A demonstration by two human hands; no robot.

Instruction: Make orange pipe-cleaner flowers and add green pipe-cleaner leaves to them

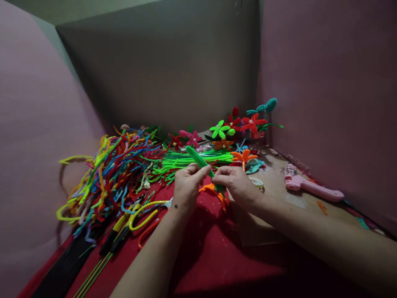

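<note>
Green fuzzy piece [196, 156] is up over the red worktop [201, 265]. Your left hand [187, 184] and right hand [235, 182] both have fingers pinched tight on it. Orange fuzzy strips [223, 202] show just below.

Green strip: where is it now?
In the head view, the strip is near centre, held by the left hand and right hand, with green stems behind.
</note>
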